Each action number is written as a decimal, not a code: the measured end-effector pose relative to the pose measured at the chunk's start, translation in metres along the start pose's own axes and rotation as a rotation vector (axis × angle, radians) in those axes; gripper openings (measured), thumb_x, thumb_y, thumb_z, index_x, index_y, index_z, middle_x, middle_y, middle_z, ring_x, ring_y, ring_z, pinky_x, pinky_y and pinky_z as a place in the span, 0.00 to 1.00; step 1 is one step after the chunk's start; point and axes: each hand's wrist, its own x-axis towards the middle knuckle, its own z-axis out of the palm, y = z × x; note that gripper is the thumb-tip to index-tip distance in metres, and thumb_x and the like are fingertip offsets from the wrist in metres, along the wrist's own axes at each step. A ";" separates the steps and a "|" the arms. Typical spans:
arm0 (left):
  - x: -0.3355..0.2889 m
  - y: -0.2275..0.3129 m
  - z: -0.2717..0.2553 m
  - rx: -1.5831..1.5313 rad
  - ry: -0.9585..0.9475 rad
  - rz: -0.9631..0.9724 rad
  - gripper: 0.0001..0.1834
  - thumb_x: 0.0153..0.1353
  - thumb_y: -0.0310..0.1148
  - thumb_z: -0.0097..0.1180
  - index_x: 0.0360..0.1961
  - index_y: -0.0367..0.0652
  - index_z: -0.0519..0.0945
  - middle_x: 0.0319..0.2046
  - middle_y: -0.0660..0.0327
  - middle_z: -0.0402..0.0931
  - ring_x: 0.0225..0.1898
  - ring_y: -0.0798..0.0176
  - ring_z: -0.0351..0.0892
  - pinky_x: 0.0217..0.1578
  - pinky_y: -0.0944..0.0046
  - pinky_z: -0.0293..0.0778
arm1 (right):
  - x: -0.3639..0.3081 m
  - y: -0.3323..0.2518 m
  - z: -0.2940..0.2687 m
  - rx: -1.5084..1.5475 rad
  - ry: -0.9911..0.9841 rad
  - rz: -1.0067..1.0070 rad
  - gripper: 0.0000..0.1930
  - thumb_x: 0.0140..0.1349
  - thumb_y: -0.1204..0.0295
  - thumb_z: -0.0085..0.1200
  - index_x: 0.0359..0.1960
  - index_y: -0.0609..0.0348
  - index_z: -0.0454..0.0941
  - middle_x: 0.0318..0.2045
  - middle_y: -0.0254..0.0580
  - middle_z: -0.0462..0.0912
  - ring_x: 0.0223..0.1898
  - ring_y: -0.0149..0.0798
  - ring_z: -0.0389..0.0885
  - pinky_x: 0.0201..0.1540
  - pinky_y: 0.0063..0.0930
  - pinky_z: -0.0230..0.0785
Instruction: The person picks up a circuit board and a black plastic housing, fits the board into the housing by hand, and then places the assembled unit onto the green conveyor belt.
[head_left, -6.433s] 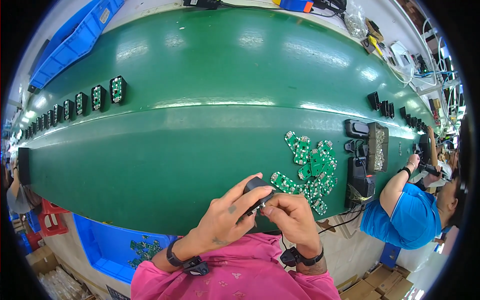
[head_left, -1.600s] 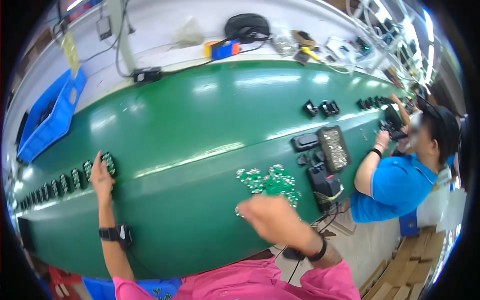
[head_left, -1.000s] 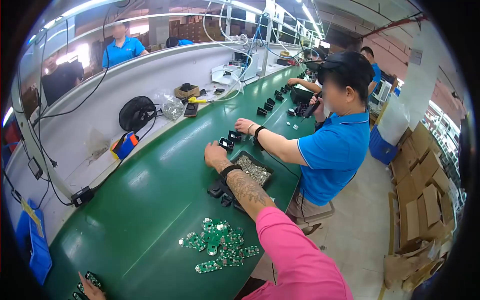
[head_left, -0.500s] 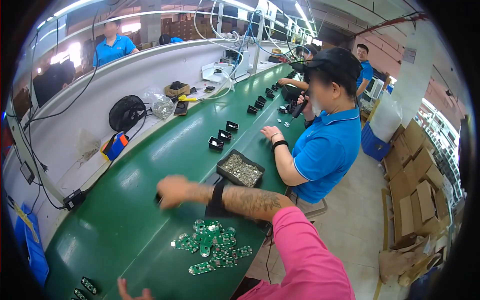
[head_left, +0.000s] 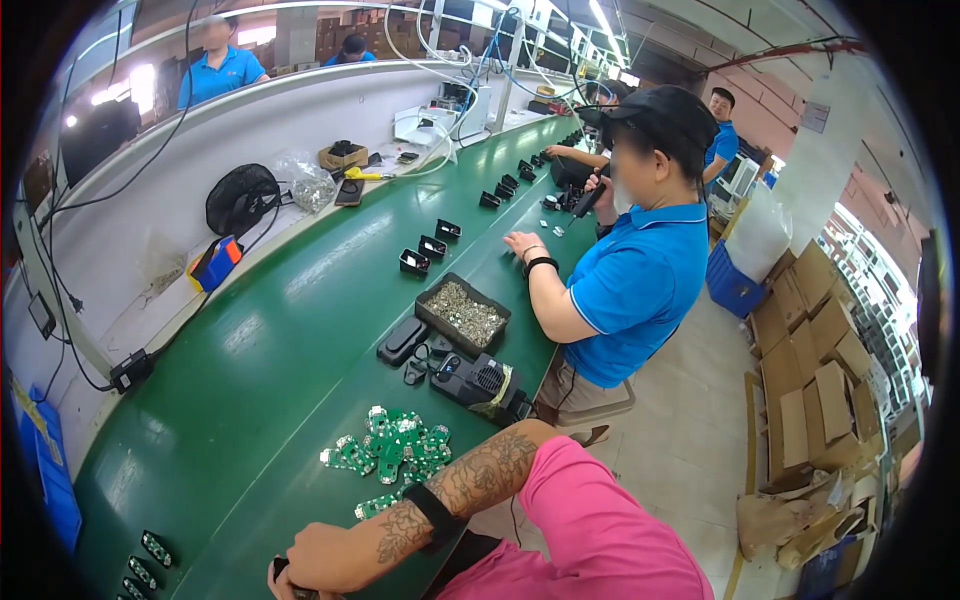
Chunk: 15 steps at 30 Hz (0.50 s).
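My right hand [head_left: 318, 560] is at the bottom edge, its fingers closed round a small black part [head_left: 281, 567] that shows only partly. A black band circles my tattooed right wrist. Just beyond this forearm lies a loose pile of green circuit boards [head_left: 395, 445], the nearest partly covered by the arm. At the lower left several more green boards [head_left: 156, 548] lie in a row, the nearest cut off by the picture's edge. My left hand is out of view.
Past the pile stand a black device with a grille [head_left: 480, 382], a black oblong case [head_left: 402, 341] and a black tray of small metal parts [head_left: 462, 313]. Several black housings [head_left: 414, 262] line the green bench [head_left: 270, 370]. A co-worker in blue [head_left: 640, 270] sits at right, holding a black tool.
My right hand has come back from mid-bench to the bottom edge with the black part, uncovering the black device and case. My left hand has dropped out of view.
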 end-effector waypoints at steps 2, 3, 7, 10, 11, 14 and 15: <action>0.004 0.006 0.004 0.020 0.014 0.123 0.30 0.59 0.43 0.68 0.55 0.35 0.74 0.51 0.58 0.71 0.34 0.66 0.74 0.33 0.68 0.71 | -0.002 -0.002 -0.002 -0.001 -0.038 0.011 0.05 0.47 0.69 0.60 0.22 0.55 0.81 0.24 0.48 0.84 0.29 0.53 0.84 0.30 0.44 0.75; 0.005 0.007 0.006 0.042 0.030 0.252 0.28 0.60 0.43 0.68 0.54 0.36 0.75 0.51 0.58 0.71 0.31 0.68 0.73 0.30 0.70 0.69 | -0.002 -0.004 -0.003 -0.005 -0.073 0.019 0.05 0.47 0.68 0.59 0.23 0.55 0.82 0.24 0.48 0.84 0.29 0.53 0.84 0.30 0.44 0.75; -0.003 -0.007 0.002 -0.011 -0.043 0.105 0.25 0.61 0.42 0.66 0.52 0.35 0.76 0.54 0.57 0.71 0.29 0.69 0.73 0.27 0.71 0.68 | -0.005 -0.005 0.004 0.031 -0.005 0.139 0.06 0.48 0.68 0.58 0.23 0.55 0.82 0.24 0.48 0.84 0.28 0.52 0.84 0.29 0.44 0.74; -0.003 0.006 0.010 -0.055 -0.060 0.101 0.23 0.62 0.42 0.65 0.50 0.35 0.76 0.55 0.56 0.71 0.29 0.70 0.73 0.28 0.71 0.68 | -0.015 -0.010 -0.004 0.086 -0.008 0.122 0.06 0.49 0.68 0.57 0.21 0.55 0.82 0.23 0.48 0.84 0.27 0.53 0.83 0.29 0.44 0.74; 0.000 0.008 0.012 -0.021 -0.049 0.216 0.21 0.64 0.41 0.64 0.49 0.36 0.76 0.55 0.56 0.71 0.28 0.70 0.72 0.27 0.71 0.68 | -0.016 -0.011 -0.008 0.078 -0.031 0.124 0.09 0.52 0.66 0.56 0.22 0.57 0.81 0.22 0.49 0.83 0.26 0.53 0.83 0.28 0.44 0.74; -0.008 0.011 0.016 -0.034 -0.082 0.198 0.17 0.66 0.38 0.61 0.48 0.37 0.77 0.54 0.54 0.71 0.29 0.68 0.73 0.28 0.71 0.69 | -0.030 -0.019 -0.035 0.062 -0.017 0.208 0.13 0.57 0.62 0.56 0.23 0.59 0.79 0.22 0.49 0.82 0.26 0.54 0.82 0.28 0.44 0.74; -0.012 0.010 0.015 -0.061 -0.100 0.068 0.14 0.67 0.36 0.59 0.47 0.38 0.78 0.54 0.54 0.71 0.30 0.67 0.75 0.29 0.70 0.70 | -0.034 -0.020 -0.053 0.058 0.020 0.259 0.15 0.59 0.60 0.55 0.24 0.60 0.79 0.22 0.49 0.81 0.26 0.55 0.82 0.27 0.45 0.73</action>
